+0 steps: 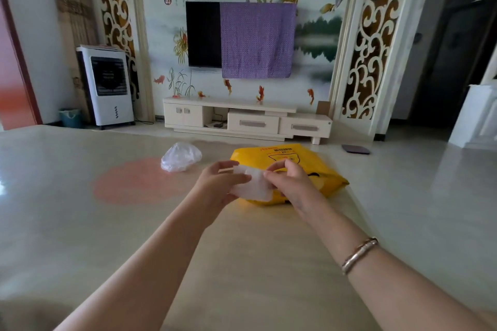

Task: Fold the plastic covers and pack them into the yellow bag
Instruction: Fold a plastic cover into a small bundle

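Left hand (215,185) and right hand (293,183) pinching folded cover (254,185) over yellow bag (301,158) (contents unseen)

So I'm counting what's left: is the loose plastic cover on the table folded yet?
No. The plastic cover lies puffed and crumpled, left of the yellow bag.

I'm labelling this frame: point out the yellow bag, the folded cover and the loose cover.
yellow bag (282,154): head view, upper face.
folded cover (255,187): head view, middle, between hands.
loose cover (180,156): head view, crumpled middle.
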